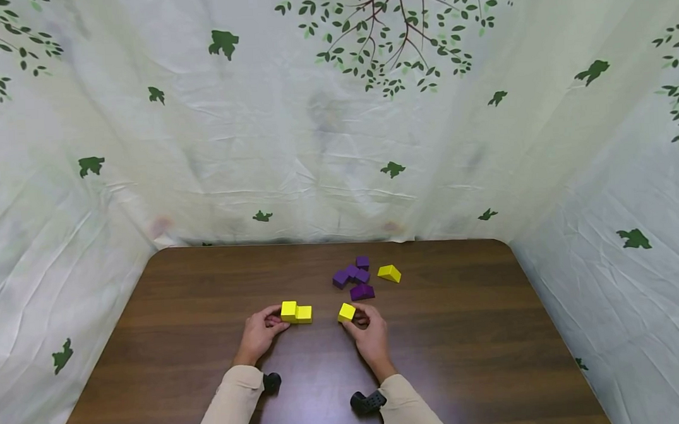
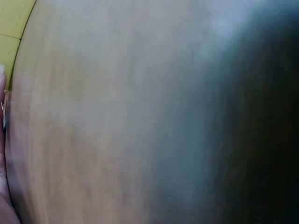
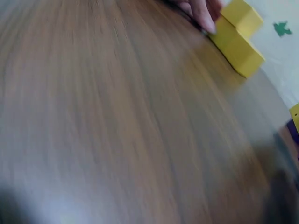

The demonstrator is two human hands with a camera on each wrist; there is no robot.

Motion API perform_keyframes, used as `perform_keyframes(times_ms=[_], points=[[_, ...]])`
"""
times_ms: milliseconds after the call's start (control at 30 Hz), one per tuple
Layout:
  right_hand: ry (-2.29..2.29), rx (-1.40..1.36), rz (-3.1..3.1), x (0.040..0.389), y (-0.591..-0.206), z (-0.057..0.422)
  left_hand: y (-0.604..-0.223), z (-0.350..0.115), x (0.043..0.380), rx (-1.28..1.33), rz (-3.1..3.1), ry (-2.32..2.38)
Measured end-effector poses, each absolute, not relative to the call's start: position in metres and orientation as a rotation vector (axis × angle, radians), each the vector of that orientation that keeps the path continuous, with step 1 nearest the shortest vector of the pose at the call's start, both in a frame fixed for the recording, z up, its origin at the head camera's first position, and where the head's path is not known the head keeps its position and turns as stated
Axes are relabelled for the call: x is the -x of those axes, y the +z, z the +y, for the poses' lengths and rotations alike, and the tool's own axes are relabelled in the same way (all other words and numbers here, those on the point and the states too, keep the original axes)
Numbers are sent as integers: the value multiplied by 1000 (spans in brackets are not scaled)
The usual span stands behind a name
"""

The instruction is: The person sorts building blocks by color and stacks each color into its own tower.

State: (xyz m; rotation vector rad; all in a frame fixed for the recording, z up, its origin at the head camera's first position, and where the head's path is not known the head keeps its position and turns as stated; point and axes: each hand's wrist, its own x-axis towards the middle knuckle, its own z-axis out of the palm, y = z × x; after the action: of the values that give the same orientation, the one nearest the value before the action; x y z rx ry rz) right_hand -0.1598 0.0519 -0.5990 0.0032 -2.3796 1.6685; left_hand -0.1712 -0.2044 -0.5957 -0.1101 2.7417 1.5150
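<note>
In the head view, my left hand (image 1: pixel 258 335) holds the left end of a small group of yellow blocks, its thumb at the front and fingers behind. One yellow cube (image 1: pixel 289 311) sits higher than the yellow block (image 1: pixel 304 314) beside it. The right wrist view shows this upper cube (image 3: pixel 242 17) resting on a lower yellow layer (image 3: pixel 236 46). To the right, my right hand (image 1: pixel 372 337) pinches a single yellow cube (image 1: pixel 346 311) between thumb and fingers. A gap separates that cube from the group. Only a sliver of the left hand (image 2: pixel 3 186) enters the left wrist view.
Behind the right hand lie several purple blocks (image 1: pixel 358 276), including a purple block (image 1: pixel 362 292) nearest to it. A yellow triangular block (image 1: pixel 389 273) lies to their right. The brown wooden table (image 1: pixel 465 345) meets a leaf-patterned white curtain (image 1: pixel 314 143) at the back.
</note>
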Motion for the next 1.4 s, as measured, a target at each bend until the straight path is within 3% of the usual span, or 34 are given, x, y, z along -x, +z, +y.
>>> perform_keyframes(times_ms=[567,1400], points=[[1659,-202,-2404,170,-587,11,-597,-206,170,100,2753,1533],[1549,-470,-2536,188,-581,-9,-598,-206,172,77,2757,1544]])
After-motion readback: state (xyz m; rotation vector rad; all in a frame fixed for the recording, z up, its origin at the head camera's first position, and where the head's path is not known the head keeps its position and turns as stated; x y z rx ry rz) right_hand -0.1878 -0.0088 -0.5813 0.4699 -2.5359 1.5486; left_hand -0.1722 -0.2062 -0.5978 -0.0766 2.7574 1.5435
